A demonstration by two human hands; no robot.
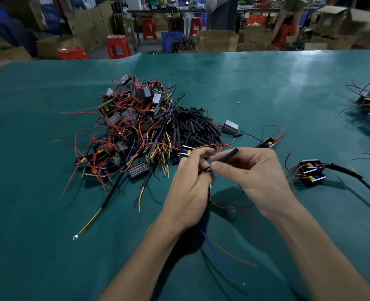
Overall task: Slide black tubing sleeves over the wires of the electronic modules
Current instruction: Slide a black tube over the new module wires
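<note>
Both hands met mid-bench: right hand (251,170) pinched a sleeve (225,157), its axis aimed left toward wires (205,169) gripped in the left hand (190,181).

Both forearms are bare to the frame's edge, and the hands (223,177) wear no gloves.

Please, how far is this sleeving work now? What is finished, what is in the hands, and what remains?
Done, it seems: two modules at the right, with a black sleeved lead running off them. In hand: the right hand pinches one black sleeve, while the left hand holds wire ends at its mouth. Left: the big tangled pile of modules and the heap of loose sleeves, so most remains.
</note>
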